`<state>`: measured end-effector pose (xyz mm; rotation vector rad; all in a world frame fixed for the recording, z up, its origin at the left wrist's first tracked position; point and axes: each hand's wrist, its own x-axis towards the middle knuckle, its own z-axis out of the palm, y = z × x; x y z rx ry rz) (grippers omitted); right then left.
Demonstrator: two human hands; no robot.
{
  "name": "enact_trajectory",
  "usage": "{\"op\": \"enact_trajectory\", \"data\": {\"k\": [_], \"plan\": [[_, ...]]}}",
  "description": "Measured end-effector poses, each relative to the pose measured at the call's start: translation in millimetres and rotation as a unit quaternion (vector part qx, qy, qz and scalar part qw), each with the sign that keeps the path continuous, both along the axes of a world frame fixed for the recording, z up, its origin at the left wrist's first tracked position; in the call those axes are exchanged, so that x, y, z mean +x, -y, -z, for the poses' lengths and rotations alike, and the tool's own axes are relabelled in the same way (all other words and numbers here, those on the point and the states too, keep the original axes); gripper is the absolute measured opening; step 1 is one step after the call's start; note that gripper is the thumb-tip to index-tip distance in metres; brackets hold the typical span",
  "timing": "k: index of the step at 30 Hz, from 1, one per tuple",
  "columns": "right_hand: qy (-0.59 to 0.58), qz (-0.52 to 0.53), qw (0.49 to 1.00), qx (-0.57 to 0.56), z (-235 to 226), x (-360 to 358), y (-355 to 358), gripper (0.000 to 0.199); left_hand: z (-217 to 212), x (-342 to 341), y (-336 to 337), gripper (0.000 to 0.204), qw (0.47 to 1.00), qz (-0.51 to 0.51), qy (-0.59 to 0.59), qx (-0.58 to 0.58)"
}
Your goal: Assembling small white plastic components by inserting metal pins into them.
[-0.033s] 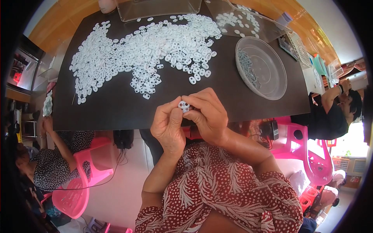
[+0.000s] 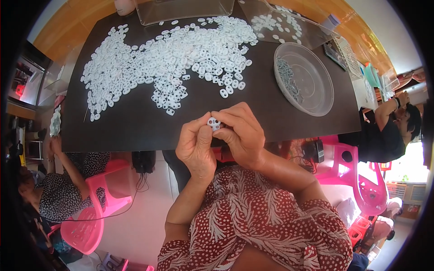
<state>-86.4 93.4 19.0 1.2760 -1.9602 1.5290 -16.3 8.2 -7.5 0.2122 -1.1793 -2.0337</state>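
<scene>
Both your left hand (image 2: pixel 197 143) and right hand (image 2: pixel 243 133) pinch a small white holed piece (image 2: pixel 214 124) over the near edge of the table (image 2: pixel 131 131). Probably aligning or fitting; next move calls for steady pressure.

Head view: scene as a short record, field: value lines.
Left grip: holds small white holed part; one piece or two, can't tell
Right grip: holds same part from its right
Loose white pieces: spread over dark table, beyond both grips
Round clear dish: table's right side, grey screw-like parts along its left inside
Others: person at left, person at right
</scene>
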Motion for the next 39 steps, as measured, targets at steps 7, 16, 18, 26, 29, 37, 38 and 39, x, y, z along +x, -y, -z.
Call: {"op": "enact_trajectory", "data": {"k": [7,16,18,26,29,37,38,39], "plan": [[0.033,0.0,0.999,0.006,3,4,-1,0.031,7,0,-3,0.019,0.999,-0.026,0.012,-0.045],[-0.012,0.0,1.0,-0.022,9,2,2,0.029,8,3,-9,0.017,0.995,-0.056,0.029,-0.075],[-0.026,-0.001,1.0,-0.013,9,2,2,0.027,8,4,-9,0.017,0.992,-0.069,0.041,-0.096],[-0.056,0.004,0.998,-0.012,9,0,6,0.025,10,-1,-15,0.015,0.994,-0.073,0.017,-0.081],[-0.053,0.001,0.999,-0.013,9,0,3,0.024,7,-2,-16,0.016,0.992,-0.076,0.02,-0.102],[-0.042,-0.002,0.999,-0.005,-1,-4,2,0.022,-9,1,-11,0.018,0.987,-0.077,0.072,-0.12],[-0.056,-0.01,0.998,0.017,-7,-10,-1,0.021,-12,0,-6,0.02,0.981,-0.061,0.09,-0.159],[-0.068,-0.018,0.997,0.04,-14,-19,-7,0.021,-12,0,2,0.022,0.973,-0.028,0.113,-0.197]]}}
